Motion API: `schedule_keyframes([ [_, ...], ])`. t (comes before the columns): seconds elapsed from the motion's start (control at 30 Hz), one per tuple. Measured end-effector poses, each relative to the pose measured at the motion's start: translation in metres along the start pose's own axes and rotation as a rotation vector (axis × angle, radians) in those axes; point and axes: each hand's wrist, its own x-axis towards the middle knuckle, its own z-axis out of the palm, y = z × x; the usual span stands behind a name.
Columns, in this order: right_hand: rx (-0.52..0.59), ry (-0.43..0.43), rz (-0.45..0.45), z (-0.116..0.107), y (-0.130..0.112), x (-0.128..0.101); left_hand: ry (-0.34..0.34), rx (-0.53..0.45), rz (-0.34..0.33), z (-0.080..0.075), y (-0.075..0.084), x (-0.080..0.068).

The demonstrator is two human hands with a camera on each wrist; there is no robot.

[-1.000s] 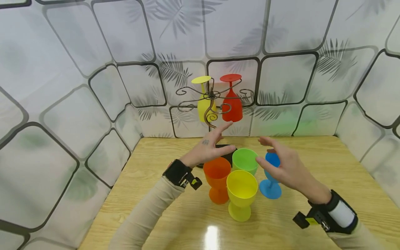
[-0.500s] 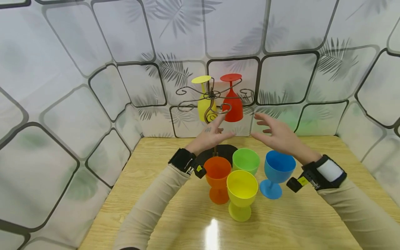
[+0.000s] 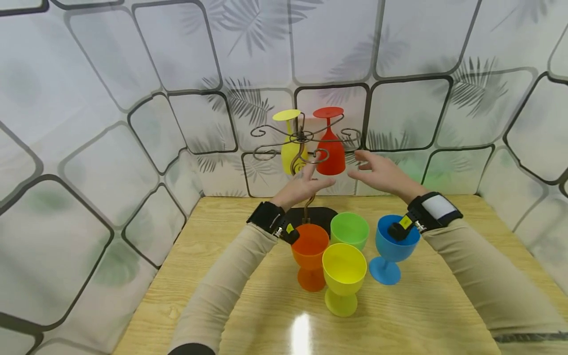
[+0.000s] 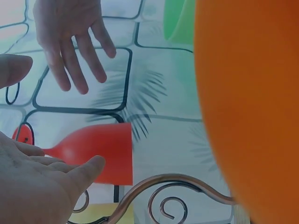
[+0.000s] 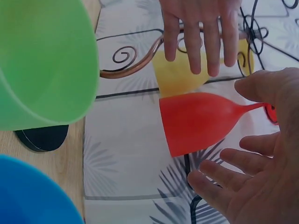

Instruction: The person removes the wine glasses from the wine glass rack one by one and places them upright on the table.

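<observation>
A red goblet [image 3: 332, 157] hangs upside down by its foot from a bronze wire rack [image 3: 301, 137]. Beside it hangs a yellow goblet [image 3: 287, 152], also inverted. My left hand [image 3: 301, 190] hovers in front of the rack's stem, just below the hanging goblets, fingers extended and holding nothing. To the right of the red goblet, my right hand [image 3: 382, 172] is raised with its fingers spread and its palm facing inward. Between the two hands, the right wrist view shows the red goblet [image 5: 201, 122] apart from the fingers [image 5: 215, 184].
Upright on the wooden table [image 3: 222, 236] stand an orange goblet [image 3: 310, 260], a lime green goblet [image 3: 349, 229], a yellow goblet [image 3: 343, 276] and a blue goblet [image 3: 397, 252]. The rack's black base [image 3: 325, 215] sits behind them. A patterned cloth wall [image 3: 412, 113] closes off the back.
My right hand has risen from in front of the blue goblet, up and leftward towards the red goblet. My left hand has shifted slightly right. The goblets have stayed in place.
</observation>
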Motion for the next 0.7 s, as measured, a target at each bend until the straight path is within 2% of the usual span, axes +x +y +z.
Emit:
schedule_keyframes([
  [0.1,0.020,-0.016,0.042,0.003,0.003,0.009,0.014,0.041,-0.043,-0.001,-0.001,0.004],
  [0.23,0.047,-0.033,0.076,0.008,0.005,0.017,0.017,0.043,-0.001,0.001,0.000,0.010],
  [0.33,0.064,-0.038,0.084,0.010,0.006,0.023,0.006,0.001,0.017,0.002,0.001,0.016],
  [0.7,0.065,-0.005,0.095,0.016,0.001,0.044,-0.009,-0.138,-0.048,0.007,0.007,0.036],
])
